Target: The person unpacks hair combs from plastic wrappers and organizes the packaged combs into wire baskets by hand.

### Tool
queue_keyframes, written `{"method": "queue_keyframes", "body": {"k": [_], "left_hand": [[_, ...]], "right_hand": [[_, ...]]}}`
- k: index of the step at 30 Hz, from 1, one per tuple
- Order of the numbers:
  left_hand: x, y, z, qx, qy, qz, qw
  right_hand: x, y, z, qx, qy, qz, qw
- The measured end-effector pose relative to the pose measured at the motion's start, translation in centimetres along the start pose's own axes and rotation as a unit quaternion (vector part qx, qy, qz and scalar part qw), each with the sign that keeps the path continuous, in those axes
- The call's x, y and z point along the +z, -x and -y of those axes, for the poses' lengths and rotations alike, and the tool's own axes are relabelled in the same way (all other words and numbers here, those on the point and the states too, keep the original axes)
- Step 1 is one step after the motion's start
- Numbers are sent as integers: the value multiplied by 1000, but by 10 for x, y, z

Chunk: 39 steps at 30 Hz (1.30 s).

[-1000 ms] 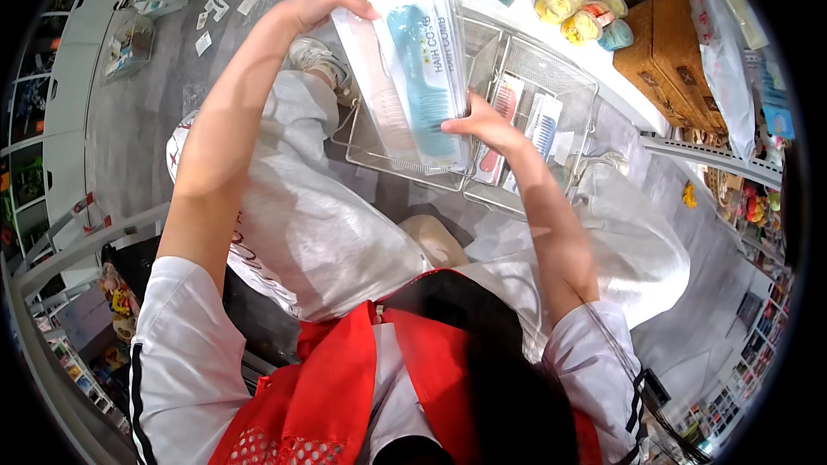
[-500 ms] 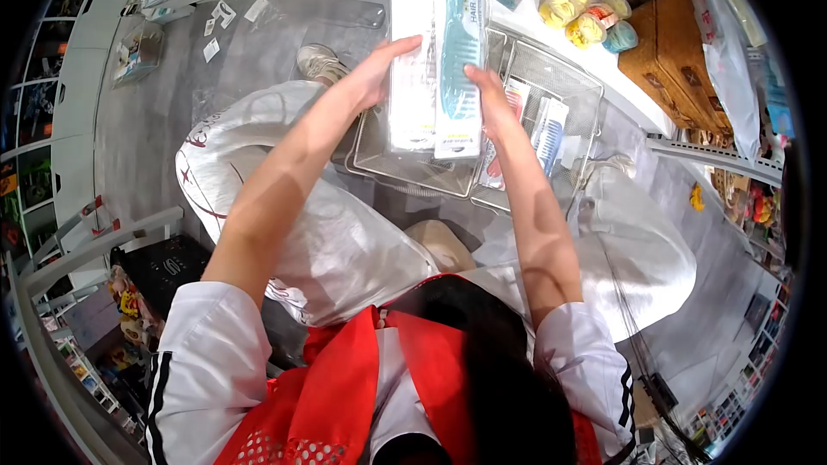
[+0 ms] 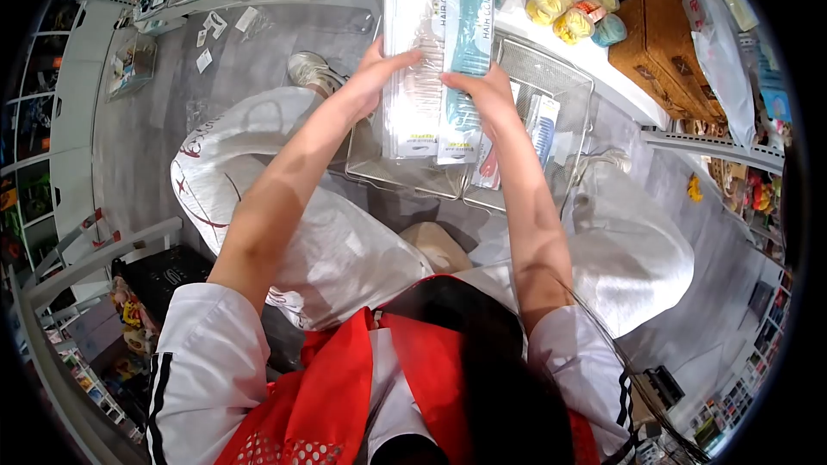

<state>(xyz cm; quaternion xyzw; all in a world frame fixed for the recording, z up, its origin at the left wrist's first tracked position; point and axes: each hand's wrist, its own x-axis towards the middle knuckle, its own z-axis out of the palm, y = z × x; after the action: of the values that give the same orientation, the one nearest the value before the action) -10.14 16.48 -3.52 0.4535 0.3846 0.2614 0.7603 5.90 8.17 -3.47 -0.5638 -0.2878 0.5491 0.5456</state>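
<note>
Packaged hair combs are held between my hands above two wire baskets. My left hand grips the left edge of the bundle, its thumb across a pale comb pack. From the right, my right hand closes on a teal comb pack, thumb lying over its front. The two packs stand side by side, with more sleeves visible behind the pale one. Below, the left wire basket is partly covered by the packs. In the right wire basket lie a blue comb pack and a reddish comb pack.
A white shelf at the right carries tubs of yellow items and a brown woven box. A clear bin and paper tags are on the grey floor at the left. Metal racks stand on both sides.
My right thumb has slid left across the teal pack. The pale pack now shows its printed front and comb more clearly, and sleeves fan out at its left edge.
</note>
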Motion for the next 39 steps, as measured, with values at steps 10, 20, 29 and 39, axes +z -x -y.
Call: {"method": "queue_keyframes", "body": {"k": [10, 20, 29, 39], "left_hand": [[5, 1, 10, -26, 35, 9, 999], [2, 7, 14, -44, 144, 37, 988], [12, 11, 5, -8, 103, 32, 994], [14, 14, 7, 28, 113, 31, 993]], "right_hand": [[-2, 12, 17, -64, 118, -17, 991], [-1, 16, 24, -35, -23, 57, 997], [-1, 25, 23, -67, 64, 24, 995], [-2, 26, 24, -56, 201, -71, 975]]}}
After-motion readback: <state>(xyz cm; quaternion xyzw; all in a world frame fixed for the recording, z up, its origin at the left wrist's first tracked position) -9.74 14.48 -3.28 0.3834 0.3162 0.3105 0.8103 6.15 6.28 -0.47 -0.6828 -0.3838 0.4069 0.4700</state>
